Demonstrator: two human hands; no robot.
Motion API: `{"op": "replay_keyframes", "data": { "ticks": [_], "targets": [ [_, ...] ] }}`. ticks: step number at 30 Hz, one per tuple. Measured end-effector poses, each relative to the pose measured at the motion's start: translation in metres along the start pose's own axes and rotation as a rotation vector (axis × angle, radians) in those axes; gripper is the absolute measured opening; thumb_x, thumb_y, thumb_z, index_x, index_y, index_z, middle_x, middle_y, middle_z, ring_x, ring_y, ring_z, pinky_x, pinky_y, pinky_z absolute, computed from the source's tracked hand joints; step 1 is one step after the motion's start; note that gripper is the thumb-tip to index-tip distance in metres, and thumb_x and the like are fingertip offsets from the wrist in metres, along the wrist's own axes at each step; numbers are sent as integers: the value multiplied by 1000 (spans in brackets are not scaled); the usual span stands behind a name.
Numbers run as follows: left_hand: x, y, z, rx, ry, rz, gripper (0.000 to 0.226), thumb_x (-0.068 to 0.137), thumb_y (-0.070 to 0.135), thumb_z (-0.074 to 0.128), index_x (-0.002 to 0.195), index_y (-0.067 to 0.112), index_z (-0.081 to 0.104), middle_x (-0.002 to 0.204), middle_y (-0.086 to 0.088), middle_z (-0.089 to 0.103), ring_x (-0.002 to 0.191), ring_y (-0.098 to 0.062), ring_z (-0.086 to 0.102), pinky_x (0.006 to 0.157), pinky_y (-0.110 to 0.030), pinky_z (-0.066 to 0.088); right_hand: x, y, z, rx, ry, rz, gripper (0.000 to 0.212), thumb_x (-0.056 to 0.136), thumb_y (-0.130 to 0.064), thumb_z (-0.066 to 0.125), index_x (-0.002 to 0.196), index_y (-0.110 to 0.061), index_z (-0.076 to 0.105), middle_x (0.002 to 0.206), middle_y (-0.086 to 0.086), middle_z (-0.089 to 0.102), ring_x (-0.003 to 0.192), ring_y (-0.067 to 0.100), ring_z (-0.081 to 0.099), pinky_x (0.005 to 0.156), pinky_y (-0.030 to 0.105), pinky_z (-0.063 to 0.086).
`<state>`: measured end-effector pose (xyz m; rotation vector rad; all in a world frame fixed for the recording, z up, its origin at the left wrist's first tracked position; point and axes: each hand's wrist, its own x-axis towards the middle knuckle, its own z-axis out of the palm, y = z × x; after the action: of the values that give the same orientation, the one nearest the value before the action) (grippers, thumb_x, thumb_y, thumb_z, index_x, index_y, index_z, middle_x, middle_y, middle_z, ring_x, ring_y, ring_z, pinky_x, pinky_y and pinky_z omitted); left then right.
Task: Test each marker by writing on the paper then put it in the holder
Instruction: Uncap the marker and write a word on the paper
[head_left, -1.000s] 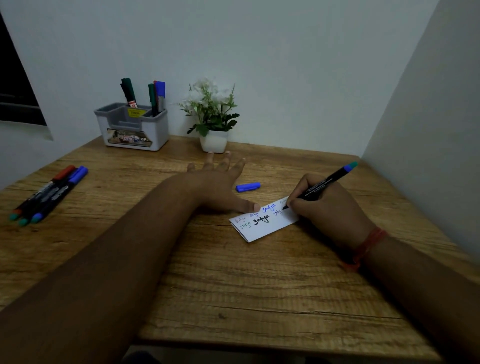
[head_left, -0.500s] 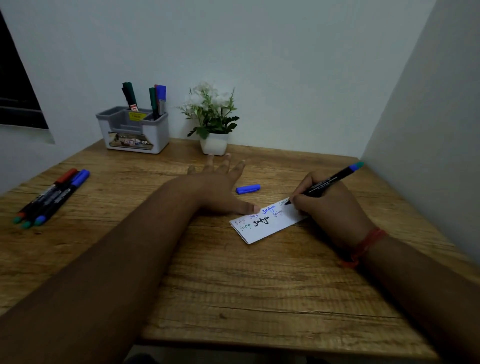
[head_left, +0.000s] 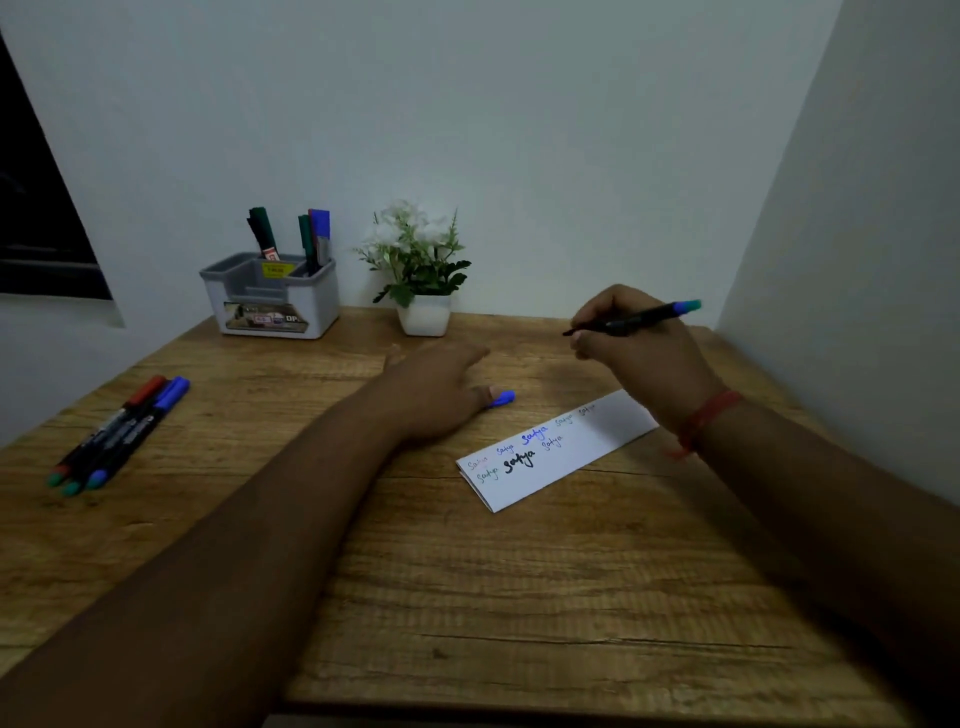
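Right hand (head_left: 641, 358): raised above the table (head_left: 467, 597), my fingers curled round the uncapped marker (head_left: 631, 318), tip pointing left.
Left hand (head_left: 441, 387): reaching flat, thumb touching the blue cap (head_left: 503, 399).
Paper (head_left: 556, 449): lying between my wrists.
Holder (head_left: 270, 296): far left, by the wall.

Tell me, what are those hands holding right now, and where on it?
The right hand grips an uncapped marker around the middle of its barrel, above the paper. The left hand touches the blue cap; whether it grips it cannot be told.

Marker (head_left: 631, 319) now off paper (head_left: 558, 449)
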<state>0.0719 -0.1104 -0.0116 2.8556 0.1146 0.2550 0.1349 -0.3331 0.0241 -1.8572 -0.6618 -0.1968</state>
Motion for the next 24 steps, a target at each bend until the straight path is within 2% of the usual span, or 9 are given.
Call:
{"op": "replay_keyframes", "data": {
  "ticks": [2,5,9,11,15,18,22,24],
  "targets": [
    [-1,0,1,12,27,17,53,93,58,53,141,35,49,151,7,46,142,-21,34,117,-57,21,10,4,3,49,-18,11,15,83,0,72,89,-14,72,93,5,75,95,20,71,84,31,57],
    [-4,4,2,31,50,49,36,93,54,57,123,36,62,132,9,56,127,-20,41,113,-50,28,7,16,11,159,4,47,14,85,1,71,94,-8,75,96,9,76,98,25,72,90,33,58],
    [-3,7,3,37,37,79,15,94,42,60,107,36,64,100,15,58,106,-13,53,98,-40,39,0,22,10,156,-76,74,7,88,-6,72,94,-9,73,96,10,77,94,24,75,91,34,59],
    [-2,8,3,13,32,75,6,93,37,62,99,37,61,92,16,56,97,-11,56,92,-38,43,-1,21,7,214,-93,79,4,89,-6,71,92,-4,69,95,15,76,92,24,76,89,37,60],
    [-5,8,4,-131,98,62,10,93,28,66,97,33,58,97,13,57,90,-8,55,81,-32,48,-2,18,7,330,-110,119,13,93,-4,66,96,9,63,92,22,74,85,26,75,83,36,63],
    [-8,13,1,-273,160,72,10,96,21,62,101,29,58,94,15,56,85,-2,52,67,-22,39,-1,16,7,418,-123,129,9,95,-4,64,91,3,62,85,18,73,79,25,73,75,34,61],
    [-11,18,-1,-385,209,114,11,97,17,60,102,26,57,99,10,61,90,-4,54,69,-14,38,-2,13,6,481,-141,120,9,97,-5,61,89,0,60,88,23,71,77,24,71,70,32,60],
    [-12,19,-1,-410,214,113,11,97,18,60,102,26,57,101,8,62,93,-6,55,72,-16,40,-2,13,6,463,-152,109,9,97,-4,61,89,1,60,89,23,71,78,25,71,71,32,60]
  ]
}}
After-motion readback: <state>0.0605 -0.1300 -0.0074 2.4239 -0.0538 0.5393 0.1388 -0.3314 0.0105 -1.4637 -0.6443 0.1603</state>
